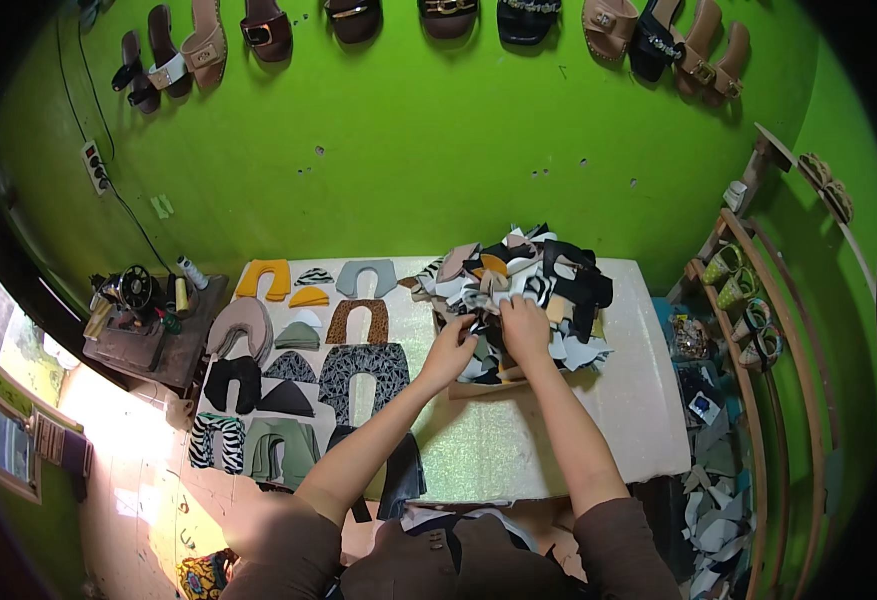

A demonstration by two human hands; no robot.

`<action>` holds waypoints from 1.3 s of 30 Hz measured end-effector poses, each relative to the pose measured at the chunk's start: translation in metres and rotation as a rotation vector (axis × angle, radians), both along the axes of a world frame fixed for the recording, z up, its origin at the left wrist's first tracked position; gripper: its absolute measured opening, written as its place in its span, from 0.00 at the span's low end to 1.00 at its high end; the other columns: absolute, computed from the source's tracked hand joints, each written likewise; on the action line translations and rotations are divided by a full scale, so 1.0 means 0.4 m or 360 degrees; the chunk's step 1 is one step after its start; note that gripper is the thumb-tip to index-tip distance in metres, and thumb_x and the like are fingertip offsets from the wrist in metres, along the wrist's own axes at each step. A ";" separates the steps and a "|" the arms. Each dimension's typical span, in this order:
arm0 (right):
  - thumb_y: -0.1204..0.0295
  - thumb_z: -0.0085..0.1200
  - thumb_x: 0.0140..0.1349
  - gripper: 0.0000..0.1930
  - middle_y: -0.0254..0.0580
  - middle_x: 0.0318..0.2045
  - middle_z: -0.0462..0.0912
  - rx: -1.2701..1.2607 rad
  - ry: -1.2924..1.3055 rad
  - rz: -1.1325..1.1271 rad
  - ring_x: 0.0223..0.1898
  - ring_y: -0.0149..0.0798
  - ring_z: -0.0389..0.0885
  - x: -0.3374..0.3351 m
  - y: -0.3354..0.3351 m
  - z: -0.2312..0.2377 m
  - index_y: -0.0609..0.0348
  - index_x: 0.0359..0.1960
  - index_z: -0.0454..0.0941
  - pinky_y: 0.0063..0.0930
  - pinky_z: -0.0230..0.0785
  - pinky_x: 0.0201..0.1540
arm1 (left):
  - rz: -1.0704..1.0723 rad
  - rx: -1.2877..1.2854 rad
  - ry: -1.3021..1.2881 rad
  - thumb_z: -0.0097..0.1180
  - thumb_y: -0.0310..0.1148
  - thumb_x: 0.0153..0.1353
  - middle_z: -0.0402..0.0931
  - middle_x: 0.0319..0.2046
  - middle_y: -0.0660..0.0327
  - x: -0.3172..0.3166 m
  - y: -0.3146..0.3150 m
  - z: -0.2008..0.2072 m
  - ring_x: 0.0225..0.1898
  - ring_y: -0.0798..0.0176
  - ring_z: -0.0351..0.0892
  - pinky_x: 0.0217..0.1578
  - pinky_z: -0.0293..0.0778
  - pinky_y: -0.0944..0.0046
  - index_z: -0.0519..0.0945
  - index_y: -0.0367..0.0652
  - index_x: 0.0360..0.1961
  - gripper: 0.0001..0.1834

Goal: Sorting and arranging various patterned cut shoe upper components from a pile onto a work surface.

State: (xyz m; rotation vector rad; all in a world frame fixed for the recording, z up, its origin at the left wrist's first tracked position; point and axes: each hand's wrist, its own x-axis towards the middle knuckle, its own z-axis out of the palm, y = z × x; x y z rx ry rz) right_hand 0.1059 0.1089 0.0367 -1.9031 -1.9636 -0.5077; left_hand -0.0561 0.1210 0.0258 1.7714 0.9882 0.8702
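Scrap heap: mixed offcuts (583,285) in black, white, tan and grey, piled at the desk's far right, above a low tan edge, perhaps a box.
Heap from hands: directly ahead, under the fingers; spread wider left to right, with no clear long axis.
Left hand (450,352): at the heap's near left, fingers curled beside dark scraps; cannot tell whether it grips one.
Right hand (524,326): slightly farther in, fingers bent narrow by a pale grey scrap (478,300); its grip is hidden.
Desk (598,450): pale covering; horseshoe-shaped cutouts (240,328) and half-round cutouts (296,336) lie sorted on the left.
Room: sandals (448,17) on the far green wall (408,140), sewing machine (133,290) left, wooden rack (793,390) right.
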 end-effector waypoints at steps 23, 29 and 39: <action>0.56 0.52 0.53 0.25 0.51 0.48 0.68 0.0005 0.0635 0.0250 0.52 0.50 0.64 -0.038 -0.141 0.026 0.60 0.48 0.70 0.38 0.59 0.53 | 0.0276 -0.0386 -0.0567 0.41 0.43 0.64 0.74 0.26 0.64 -0.018 -0.049 0.059 0.25 0.74 0.68 0.29 0.66 0.71 0.75 0.34 0.34 0.20; 0.63 0.50 0.55 0.19 0.47 0.45 0.70 -0.0009 0.0890 0.0238 0.49 0.49 0.66 -0.015 -0.122 0.023 0.61 0.46 0.71 0.40 0.59 0.50 | 0.0254 -0.0440 -0.0613 0.40 0.38 0.64 0.76 0.35 0.60 -0.095 -0.009 0.060 0.34 0.70 0.74 0.38 0.70 0.69 0.72 0.33 0.44 0.17; 0.61 0.58 0.48 0.25 0.47 0.46 0.69 -0.0241 0.0936 0.0846 0.49 0.46 0.65 -0.120 -0.127 0.080 0.61 0.45 0.70 0.34 0.59 0.49 | -0.0161 -0.0115 -0.0160 0.43 0.42 0.63 0.74 0.33 0.61 -0.146 -0.054 0.175 0.34 0.68 0.71 0.39 0.68 0.69 0.68 0.37 0.43 0.18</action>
